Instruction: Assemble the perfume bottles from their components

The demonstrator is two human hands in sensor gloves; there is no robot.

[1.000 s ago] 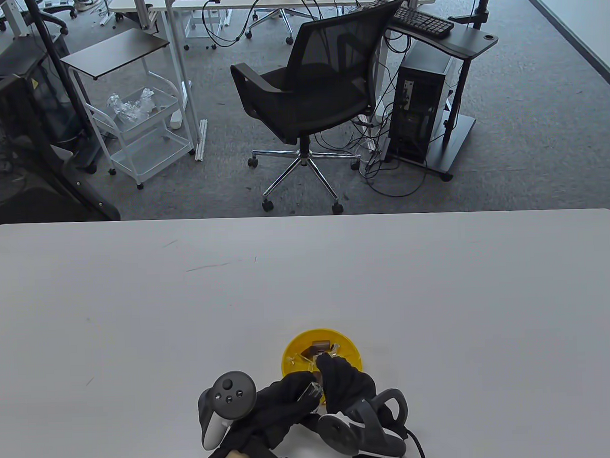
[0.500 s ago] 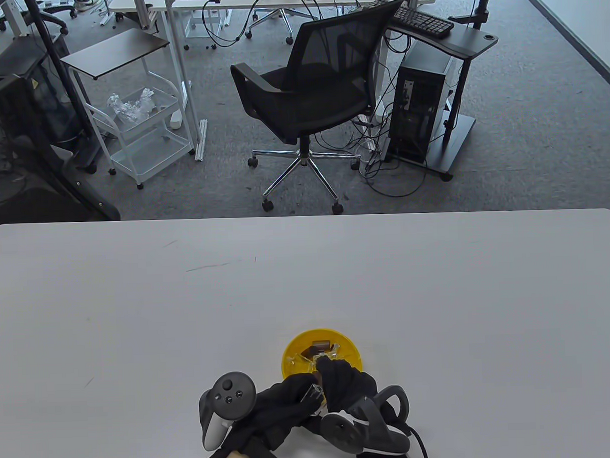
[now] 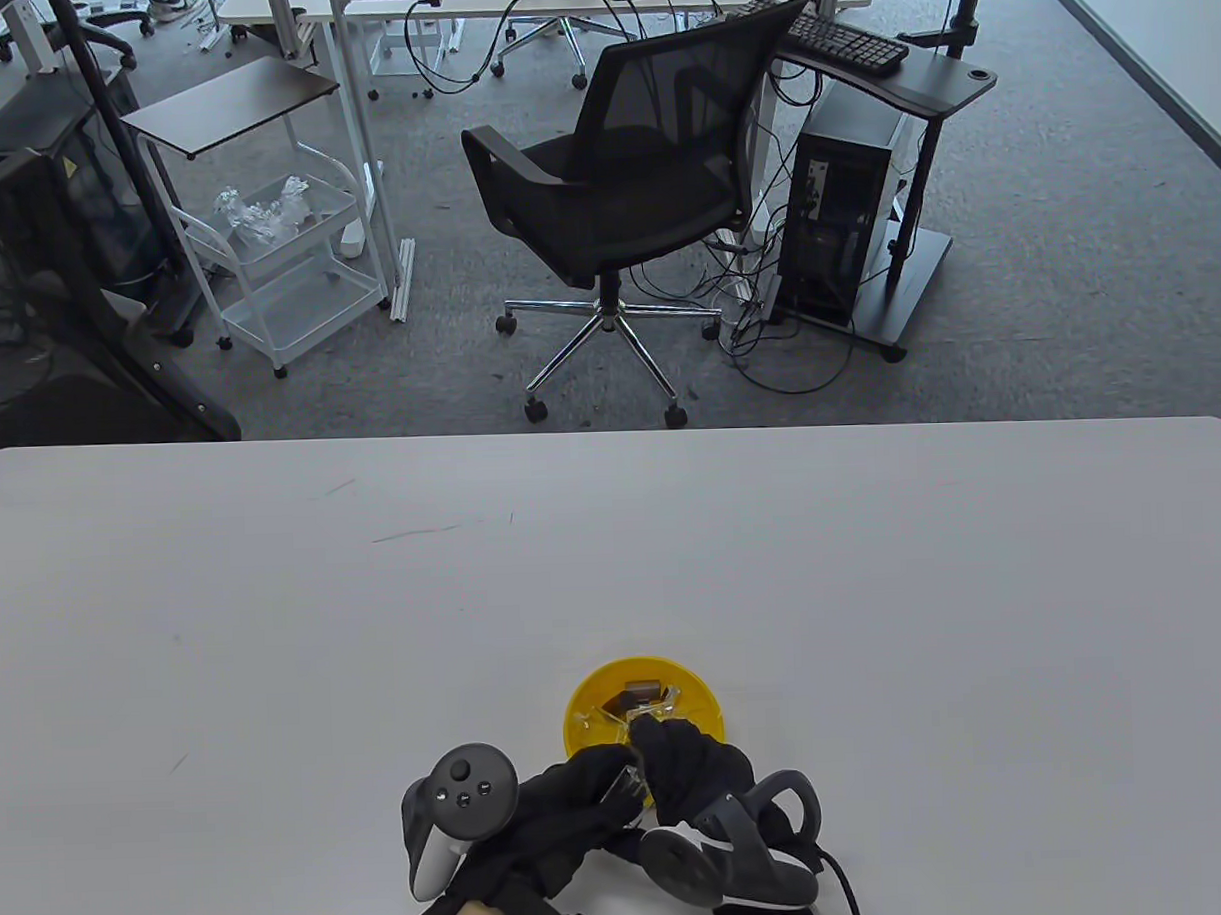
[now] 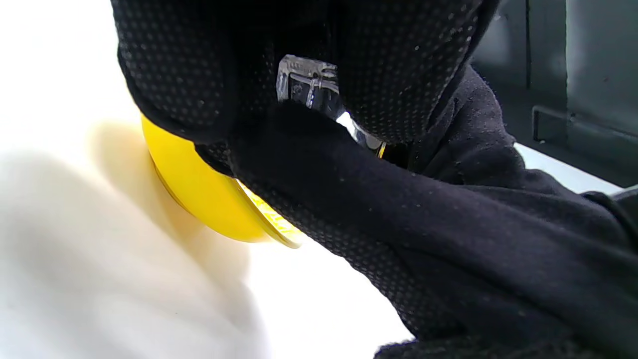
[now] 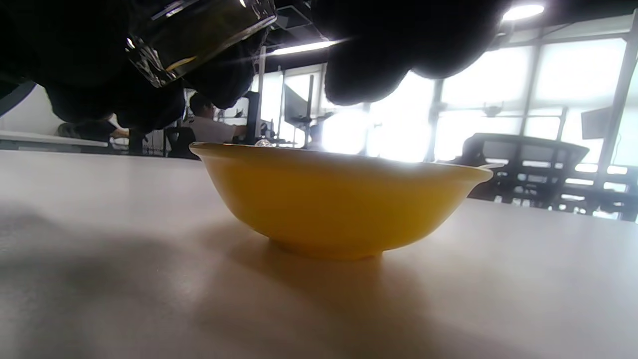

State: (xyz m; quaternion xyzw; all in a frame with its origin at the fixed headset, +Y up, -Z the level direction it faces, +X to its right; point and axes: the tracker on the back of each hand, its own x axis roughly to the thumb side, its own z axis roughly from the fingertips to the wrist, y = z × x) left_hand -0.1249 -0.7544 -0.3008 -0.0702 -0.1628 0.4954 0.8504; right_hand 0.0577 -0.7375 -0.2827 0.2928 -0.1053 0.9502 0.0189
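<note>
Where both hands meet at the near table edge, the yellow bowl sits just beyond their fingertips. Left hand grasps a clear glass perfume bottle, fingers curled round it, at the bowl's near rim. Right hand lies against the left, one finger reaching over the bowl to the loose clear and brown components; its grip cannot be determined.
</note>
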